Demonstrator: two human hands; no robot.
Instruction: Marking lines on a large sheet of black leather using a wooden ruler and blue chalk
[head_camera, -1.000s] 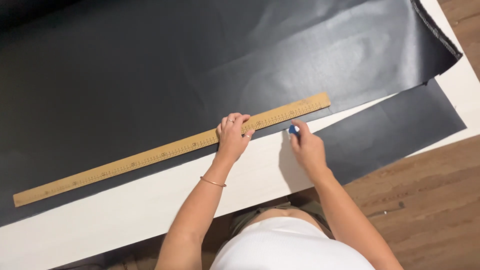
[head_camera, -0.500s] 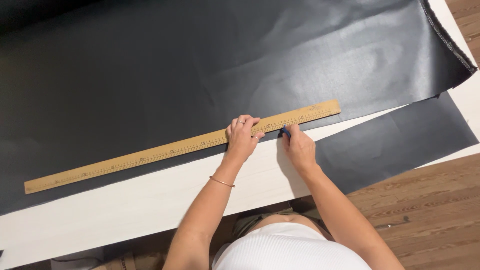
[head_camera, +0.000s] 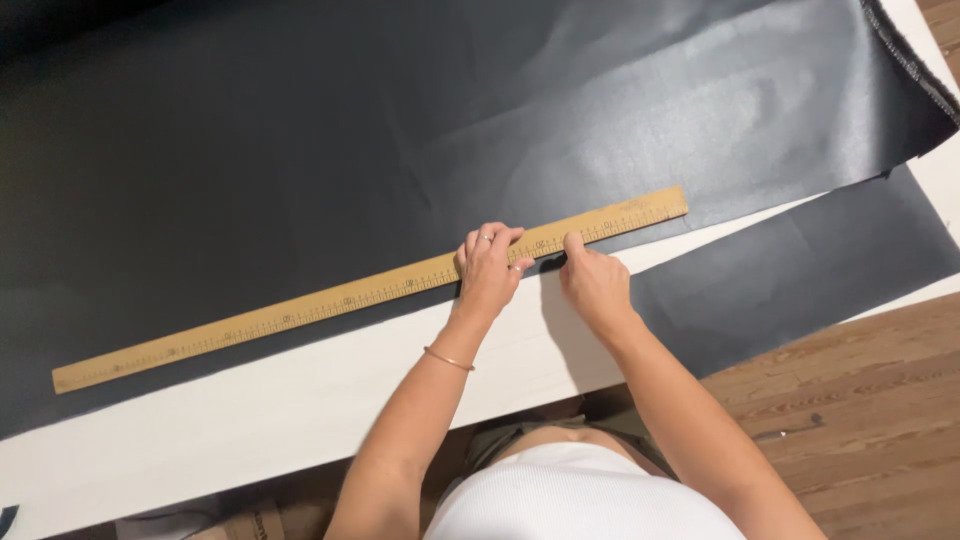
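White table: left hand fingers spread flat on wooden ruler; right hand apparently pinched beside it.

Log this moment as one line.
left hand pressing wooden ruler | right hand at ruler edge, item hidden | black sheet on white table

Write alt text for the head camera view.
A person's left hand presses a long wooden ruler onto a large black sheet on a white table, while the right hand rests at the ruler's lower edge, holding something small that cannot be made out.
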